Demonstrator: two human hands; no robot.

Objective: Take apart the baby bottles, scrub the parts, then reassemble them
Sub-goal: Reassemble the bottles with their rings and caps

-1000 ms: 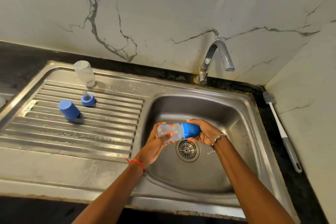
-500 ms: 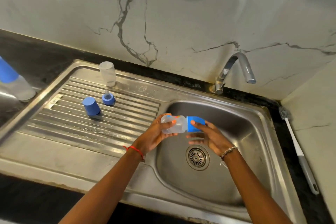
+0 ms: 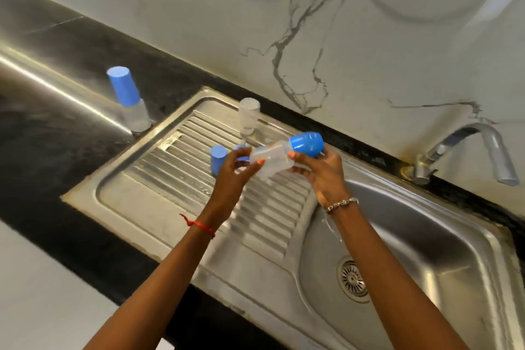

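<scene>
Both hands have a clear plastic baby bottle (image 3: 271, 160) with a rounded, glossy blue cap (image 3: 307, 144), held tilted above the ribbed steel drainboard (image 3: 176, 173). Left hand (image 3: 231, 170) has a fingertip grip pinching the base end, right hand (image 3: 319, 169) has its grip curled round the neck just under the cap. Wrists bent, forearms reaching in from below.

On the drainboard: a blue cap (image 3: 218, 157) standing on its own, a see-through bottle body (image 3: 249, 115) upright behind it. Another capped bottle (image 3: 129, 99) stands on the dark stone table (image 3: 56, 133) just beside the sink's edge.
</scene>
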